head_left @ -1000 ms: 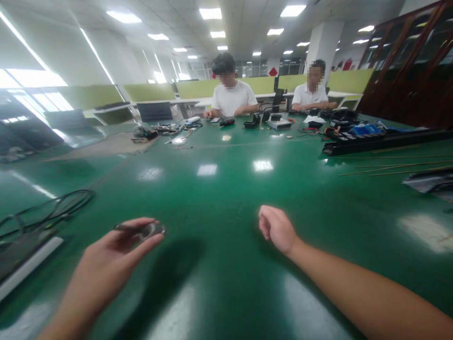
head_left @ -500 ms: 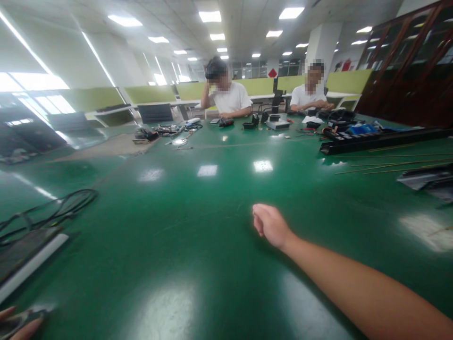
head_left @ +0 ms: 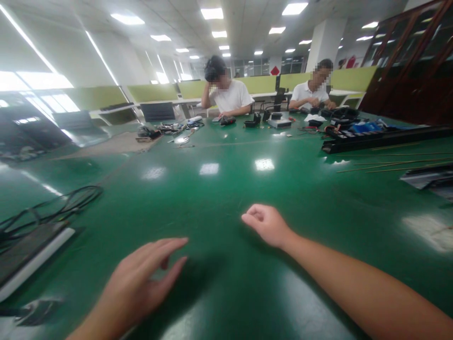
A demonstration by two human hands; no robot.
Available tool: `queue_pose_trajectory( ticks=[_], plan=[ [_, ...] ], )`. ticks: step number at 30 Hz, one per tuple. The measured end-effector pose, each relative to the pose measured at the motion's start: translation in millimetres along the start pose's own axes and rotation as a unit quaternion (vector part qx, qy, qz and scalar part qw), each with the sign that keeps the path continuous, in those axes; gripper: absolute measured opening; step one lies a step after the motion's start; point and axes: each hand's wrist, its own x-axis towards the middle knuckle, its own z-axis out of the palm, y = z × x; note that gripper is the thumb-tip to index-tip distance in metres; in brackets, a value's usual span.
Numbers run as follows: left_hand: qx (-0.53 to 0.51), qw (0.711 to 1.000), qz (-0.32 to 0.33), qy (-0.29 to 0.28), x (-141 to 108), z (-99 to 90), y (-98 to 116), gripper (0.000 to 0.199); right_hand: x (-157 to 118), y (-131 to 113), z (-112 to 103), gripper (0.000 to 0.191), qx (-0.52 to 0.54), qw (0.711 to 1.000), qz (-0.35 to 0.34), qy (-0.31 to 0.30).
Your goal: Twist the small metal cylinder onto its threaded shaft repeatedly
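Note:
My left hand point(head_left: 141, 276) is a little above the green table point(head_left: 208, 203), with its thumb and fingers apart and nothing between them. To its right, my right hand point(head_left: 267, 224) rests on or just over the table, fingers loosely curled in toward the thumb. I see nothing in that curl. At the lower left lies a small grey and silver thing with a black part point(head_left: 37, 311), blurred, its kind unclear. Neither hand touches it.
A dark flat box with a pale edge point(head_left: 38, 259) and looped black cables point(head_left: 76, 200) lie at left. At right are a long black channel point(head_left: 375, 140), thin rods point(head_left: 389, 165) and metal pieces point(head_left: 430, 177). Two people point(head_left: 231, 97) sit across the table among electronic parts.
My left hand has left the small grey thing at the lower left and moved right and forward over the table. My right thumb now points further left.

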Motion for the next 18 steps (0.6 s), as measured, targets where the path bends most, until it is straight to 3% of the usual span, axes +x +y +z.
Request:
queue_pose_trajectory(
  ticks=[2,5,9,13,15,18],
  plan=[
    [0.088,0.984,0.116,-0.104,29.5,33.3,23.5,0.053,-2.3,0.7,0.3,0.026,-0.031,0.999,-0.018,-0.014],
    [0.096,0.952,0.219,-0.193,68.2,82.2,47.1,0.049,-3.5,4.4,-0.6,0.018,-0.038,0.997,-0.058,-0.046],
    [0.027,0.953,0.244,-0.176,89.0,120.9,53.9,0.035,-0.7,9.5,-3.8,0.015,-0.067,0.992,-0.094,-0.047],
    [0.046,0.954,0.232,-0.184,85.6,117.4,45.8,0.029,-0.2,8.0,-4.2,0.009,-0.088,0.991,-0.084,-0.055],
    [0.047,0.959,0.211,-0.183,79.3,104.7,34.3,0.026,-1.9,4.7,-3.7,0.011,-0.101,0.988,-0.074,-0.086],
    [0.062,0.981,0.133,-0.13,60.7,75.9,4.9,0.024,-4.4,-0.2,-3.5,0.031,-0.112,0.986,-0.048,-0.113]
  ],
)
